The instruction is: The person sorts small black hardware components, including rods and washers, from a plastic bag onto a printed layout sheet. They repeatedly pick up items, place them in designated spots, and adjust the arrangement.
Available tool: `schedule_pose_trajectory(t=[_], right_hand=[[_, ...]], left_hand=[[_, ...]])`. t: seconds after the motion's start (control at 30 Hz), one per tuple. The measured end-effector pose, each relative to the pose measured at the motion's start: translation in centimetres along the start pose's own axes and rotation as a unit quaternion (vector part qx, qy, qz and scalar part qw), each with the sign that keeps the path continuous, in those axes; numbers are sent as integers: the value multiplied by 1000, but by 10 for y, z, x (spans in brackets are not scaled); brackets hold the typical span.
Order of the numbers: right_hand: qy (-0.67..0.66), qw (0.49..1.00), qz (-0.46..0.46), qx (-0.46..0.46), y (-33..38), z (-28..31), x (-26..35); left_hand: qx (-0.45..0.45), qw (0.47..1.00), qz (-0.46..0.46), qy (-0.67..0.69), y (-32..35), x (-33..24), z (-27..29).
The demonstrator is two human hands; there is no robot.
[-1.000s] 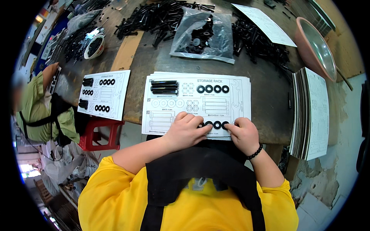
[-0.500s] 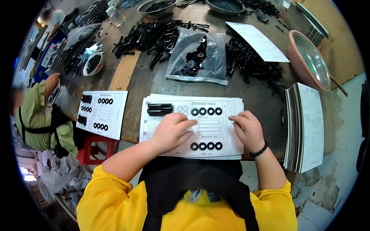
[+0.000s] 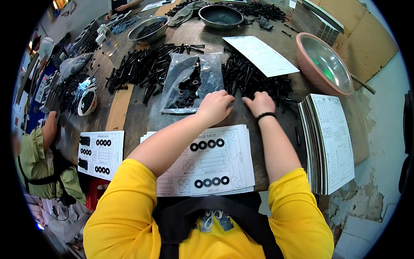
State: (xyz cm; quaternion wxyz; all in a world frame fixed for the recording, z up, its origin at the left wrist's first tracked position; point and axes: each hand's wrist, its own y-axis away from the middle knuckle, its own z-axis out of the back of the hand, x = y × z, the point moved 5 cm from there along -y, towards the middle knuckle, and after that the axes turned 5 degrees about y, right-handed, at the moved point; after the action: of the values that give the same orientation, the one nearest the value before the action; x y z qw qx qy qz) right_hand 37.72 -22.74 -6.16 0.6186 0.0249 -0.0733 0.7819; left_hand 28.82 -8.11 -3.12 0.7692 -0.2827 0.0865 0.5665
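My left hand reaches over the right edge of a clear plastic bag of black washers, its fingers bent, thumb apart and nothing visible in them. My right hand, a black bead bracelet at its wrist, is at the near side of a pile of black bolts. Its thumb stands off from the fingers, whose tips are partly hidden. Below my arms lies a stack of printed sheets with rows of black washers on the top sheet. My left forearm covers the sheet's upper left part.
Another printed sheet with black parts lies at left, near a person in a green top. A thick sheet stack stands at right, below a pink-rimmed metal bowl. More bolts, metal bowls and a loose paper lie farther back.
Both hands have moved forward from above the sheet stack to the near edge of the bolt pile. The view has shifted, and my left forearm now crosses the top sheet.
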Motion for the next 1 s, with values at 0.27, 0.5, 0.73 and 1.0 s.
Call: schedule_pose_trajectory(t=[0.27,0.5,0.73,1.0], right_hand=[[-129,984,-32,118,8,-5,-12],[-425,880,-94,190,49,3,-59],[-208,971,114,-24,80,42,-62],[-289,948,127,-47,83,41,-40]], left_hand=[[-53,993,66,-77,-62,14,-14],[2,932,-194,-306,-95,2,-35],[17,929,-165,-332,-91,7,-29],[-52,993,83,69,-56,-5,21]])
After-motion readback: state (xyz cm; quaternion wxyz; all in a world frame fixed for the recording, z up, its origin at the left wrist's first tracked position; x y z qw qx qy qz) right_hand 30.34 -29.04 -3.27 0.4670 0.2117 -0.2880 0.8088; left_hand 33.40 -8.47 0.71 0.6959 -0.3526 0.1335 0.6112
